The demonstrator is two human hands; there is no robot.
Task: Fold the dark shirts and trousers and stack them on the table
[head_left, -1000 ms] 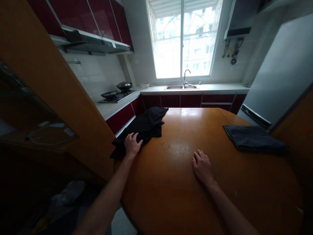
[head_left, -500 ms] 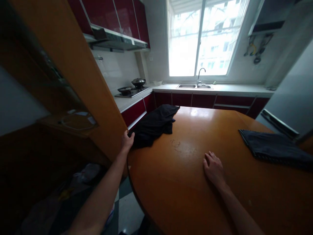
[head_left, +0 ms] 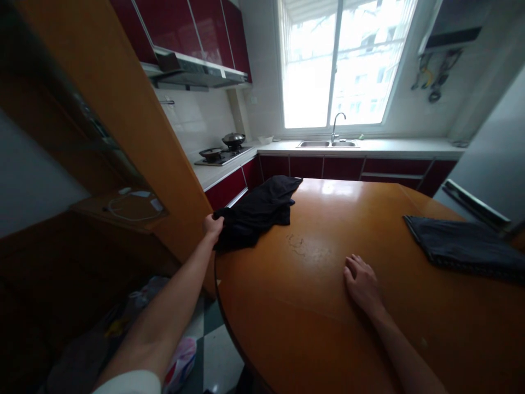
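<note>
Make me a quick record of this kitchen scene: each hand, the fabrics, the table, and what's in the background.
Left hand: gripping the near-left end of the crumpled black fabric
Right hand: on the brown, round-edged wooden table, fingers loosely curled, holding nothing visible
Crumpled black fabric: at the table's left edge
Folded dark blue-grey fabric: on the table's right side, apart from both hands
Background: silver double-bowl sink below the window
</note>
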